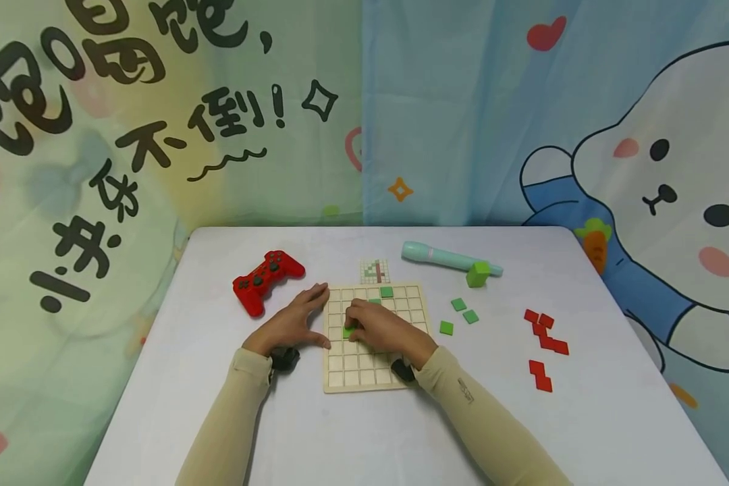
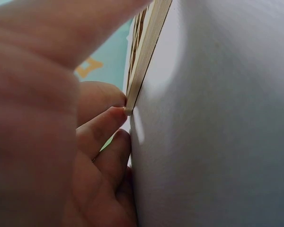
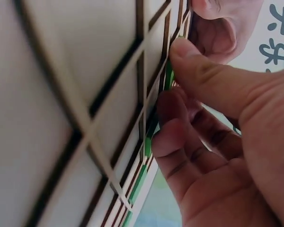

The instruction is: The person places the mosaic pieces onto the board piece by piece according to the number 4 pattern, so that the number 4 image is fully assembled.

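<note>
A wooden grid board (image 1: 343, 381) lies on the table before me. My left hand (image 1: 288, 326) rests along its left side, thumb and fingers spread, fingertips touching the board's edge (image 2: 142, 71). Over the grid, my right hand (image 1: 379, 329) pinches a green square tile (image 1: 348, 333) between thumb and fingers, right at the board's surface. In the right wrist view the thumb covers part of that tile (image 3: 169, 75). Another green tile (image 1: 387, 291) sits in a cell near the top, and one more (image 1: 374, 302) shows partly behind the right hand.
A small pattern card (image 1: 374, 271) lies behind the board. Right of it are loose green tiles (image 1: 446, 328), a green block (image 1: 477, 275) and a mint flashlight-shaped object (image 1: 437, 256). Several red tiles (image 1: 541, 331) lie far right. A red game controller (image 1: 267, 280) is at left.
</note>
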A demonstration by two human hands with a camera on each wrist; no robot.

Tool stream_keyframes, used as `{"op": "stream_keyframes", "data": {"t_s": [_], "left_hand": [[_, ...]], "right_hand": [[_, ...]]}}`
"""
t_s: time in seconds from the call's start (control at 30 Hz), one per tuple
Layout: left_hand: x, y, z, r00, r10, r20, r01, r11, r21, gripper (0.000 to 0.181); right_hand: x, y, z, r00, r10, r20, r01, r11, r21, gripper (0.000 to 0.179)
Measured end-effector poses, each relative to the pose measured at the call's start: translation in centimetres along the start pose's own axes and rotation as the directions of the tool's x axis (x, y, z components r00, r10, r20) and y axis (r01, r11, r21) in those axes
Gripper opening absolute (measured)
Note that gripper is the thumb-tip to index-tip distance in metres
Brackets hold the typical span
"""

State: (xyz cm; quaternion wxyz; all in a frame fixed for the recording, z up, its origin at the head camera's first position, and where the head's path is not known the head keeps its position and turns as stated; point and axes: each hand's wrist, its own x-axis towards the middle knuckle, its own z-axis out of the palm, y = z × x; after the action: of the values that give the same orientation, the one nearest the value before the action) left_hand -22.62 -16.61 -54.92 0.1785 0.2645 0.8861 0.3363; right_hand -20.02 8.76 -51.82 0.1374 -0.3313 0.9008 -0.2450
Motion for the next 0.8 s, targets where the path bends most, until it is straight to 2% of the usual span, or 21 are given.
{"op": "stream_keyframes", "data": {"t_s": [0.1, 0.2, 0.3, 0.37, 0.4, 0.47, 0.57, 0.63, 0.7, 0.77, 0.8], "left_hand": [[0.2, 0.0, 0.0, 1.000, -0.004, -0.002, 0.004, 1.000, -0.005, 0.118], [0.2, 0.2, 0.2, 1.000, -0.006, 0.002, 0.006, 1.000, -0.019, 0.119], [0.3, 0.2, 0.5, 1.000, -0.004, 0.004, 0.005, 1.000, -0.025, 0.119], [0.3, 0.2, 0.6, 1.000, -0.008, 0.002, 0.008, 1.000, -0.022, 0.120], [0.2, 0.2, 0.6, 1.000, -0.011, -0.001, 0.011, 1.000, -0.021, 0.120], [0.1, 0.3, 0.4, 1.000, -0.020, -0.003, 0.020, 1.000, -0.024, 0.120], [0.0, 0.4, 0.2, 0.999, -0.037, -0.003, 0.037, 0.999, -0.028, 0.120], [-0.1, 0.4, 0.2, 0.999, -0.042, 0.000, 0.042, 0.999, -0.028, 0.121], [-0.1, 0.3, 0.2, 0.999, -0.043, 0.002, 0.043, 0.999, -0.032, 0.121], [-0.1, 0.3, 0.2, 0.999, -0.043, 0.005, 0.043, 0.999, -0.027, 0.121], [-0.1, 0.3, 0.2, 0.999, -0.045, 0.005, 0.045, 0.999, -0.025, 0.121]], "right_hand": [[-0.4, 0.0, -0.4, 1.000, -0.001, 0.008, 0.001, 1.000, 0.000, 0.017], [-1.9, 0.2, -1.3, 1.000, -0.009, -0.015, 0.009, 1.000, 0.017, 0.025], [-4.7, 1.0, -2.6, 0.995, 0.001, -0.101, 0.005, 0.998, 0.058, 0.030], [-6.9, 2.1, -3.5, 0.980, 0.041, -0.194, -0.024, 0.996, 0.091, 0.030], [-8.0, 2.7, -4.0, 0.966, 0.072, -0.248, -0.047, 0.993, 0.107, 0.029], [-10.1, 4.4, -4.7, 0.920, 0.154, -0.360, -0.116, 0.985, 0.124, 0.028], [-12.8, 7.0, -5.2, 0.822, 0.313, -0.475, -0.253, 0.949, 0.187, 0.027], [-14.3, 8.6, -5.2, 0.761, 0.421, -0.493, -0.331, 0.906, 0.264, 0.028], [-15.6, 9.7, -5.1, 0.717, 0.509, -0.477, -0.381, 0.858, 0.343, 0.029], [-16.4, 10.6, -4.8, 0.690, 0.561, -0.458, -0.411, 0.824, 0.390, 0.031], [-16.7, 10.9, -4.7, 0.685, 0.571, -0.452, -0.418, 0.817, 0.398, 0.032]]}}
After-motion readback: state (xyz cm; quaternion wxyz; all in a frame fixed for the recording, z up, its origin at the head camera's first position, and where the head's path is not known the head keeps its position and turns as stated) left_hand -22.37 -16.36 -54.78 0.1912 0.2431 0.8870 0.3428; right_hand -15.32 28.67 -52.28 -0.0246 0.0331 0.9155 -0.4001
